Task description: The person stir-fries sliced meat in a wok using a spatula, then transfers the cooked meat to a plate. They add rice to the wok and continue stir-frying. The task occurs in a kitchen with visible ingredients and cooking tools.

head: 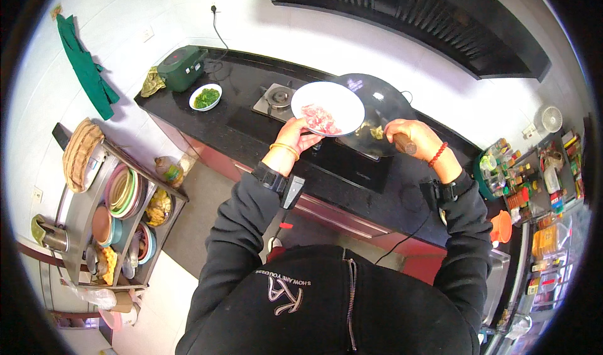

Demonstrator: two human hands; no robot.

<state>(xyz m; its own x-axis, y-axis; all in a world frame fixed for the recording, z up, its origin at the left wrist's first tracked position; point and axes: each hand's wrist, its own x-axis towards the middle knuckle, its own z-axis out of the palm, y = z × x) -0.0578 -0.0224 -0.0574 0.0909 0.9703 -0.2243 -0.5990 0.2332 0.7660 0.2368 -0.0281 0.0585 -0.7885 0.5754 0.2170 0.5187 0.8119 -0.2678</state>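
My left hand [294,140] grips the lower rim of a white bowl [330,96], which is tilted towards me. Pinkish pieces of raw meat [320,119] lie gathered at its lower side. Just right of the bowl is a dark wok [388,100] on the cooktop, its left part hidden behind the bowl. Small pale yellowish pieces of food [376,132] lie in the wok. My right hand [417,138] is closed around a wooden handle [404,144] at the wok's right side. Whether the handle belongs to the wok or to a utensil, I cannot tell.
Left of the wok is a bare gas burner [279,97]. A bowl of green vegetables [206,98] and a dark green appliance [181,67] stand farther left. The range hood [400,15] hangs above. Bottles and jars [504,166] crowd the right; a loaded shelf rack [122,209] stands left.
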